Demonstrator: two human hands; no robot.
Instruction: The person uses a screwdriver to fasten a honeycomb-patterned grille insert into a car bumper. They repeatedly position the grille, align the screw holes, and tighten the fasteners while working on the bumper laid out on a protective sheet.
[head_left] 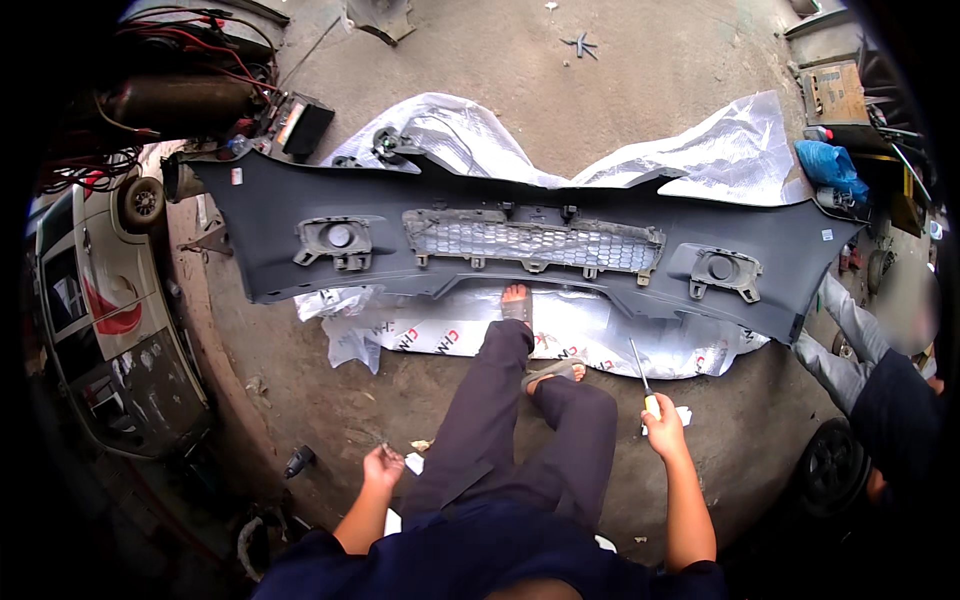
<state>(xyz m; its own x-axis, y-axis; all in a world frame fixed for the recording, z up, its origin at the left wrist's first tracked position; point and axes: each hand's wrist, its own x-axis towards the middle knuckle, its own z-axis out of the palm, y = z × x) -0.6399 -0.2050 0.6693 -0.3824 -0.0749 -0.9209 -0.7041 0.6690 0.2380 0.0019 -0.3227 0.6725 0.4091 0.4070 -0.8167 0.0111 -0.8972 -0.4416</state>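
My right hand is wrapped round the yellow handle of a screwdriver, its long thin shaft pointing away from me. Beside my left thigh is my left hand, its fingers curled together; whatever may be in them is too small to make out. In front of my feet a large black car bumper cover lies across the floor, its inner side up. A mesh grille is set in its middle, with a fog lamp housing on the left and another housing on the right. Neither hand touches the bumper.
Silvery wrapping film lies under and around the bumper. At the left stands a parked vehicle, with a power drill on the floor near it. A person in grey trousers sits or crouches at the right, near a wheel.
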